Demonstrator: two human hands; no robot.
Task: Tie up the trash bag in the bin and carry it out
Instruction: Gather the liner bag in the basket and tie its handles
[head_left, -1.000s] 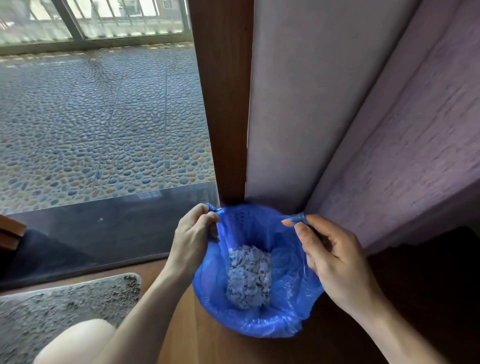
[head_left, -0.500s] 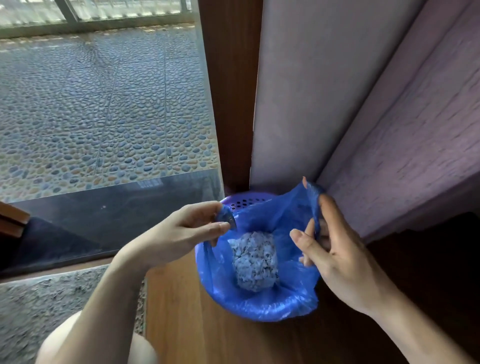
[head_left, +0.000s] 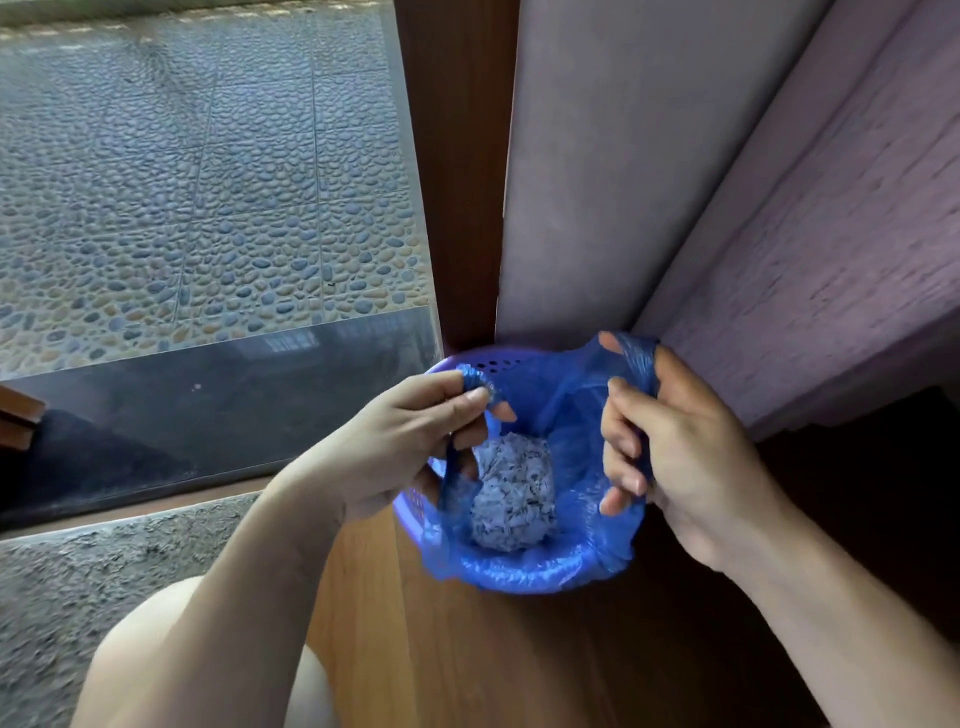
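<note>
A blue plastic trash bag (head_left: 540, 569) lines a small purple perforated bin (head_left: 485, 362) standing on the wooden floor in a wall corner. A crumpled grey-white wad of trash (head_left: 511, 499) lies at the bottom of the bag. My left hand (head_left: 400, 441) pinches the bag's left handle, pulled off the bin's rim. My right hand (head_left: 680, 457) has the bag's right handle looped over its fingers and lifted. The near edge of the bag still hangs over the bin's front rim.
A dark wooden door post (head_left: 457, 171) and grey-purple walls (head_left: 623, 156) close in the corner behind the bin. Left lies a glass door onto pebbled paving (head_left: 197, 182), a dark sill (head_left: 208, 415) and a grey mat (head_left: 93, 577). My knee (head_left: 150, 654) shows bottom left.
Both hands have pulled the bag's edges off the bin's rim and gathered them into handles; the purple rim now shows at the back and left. The view has moved closer.
</note>
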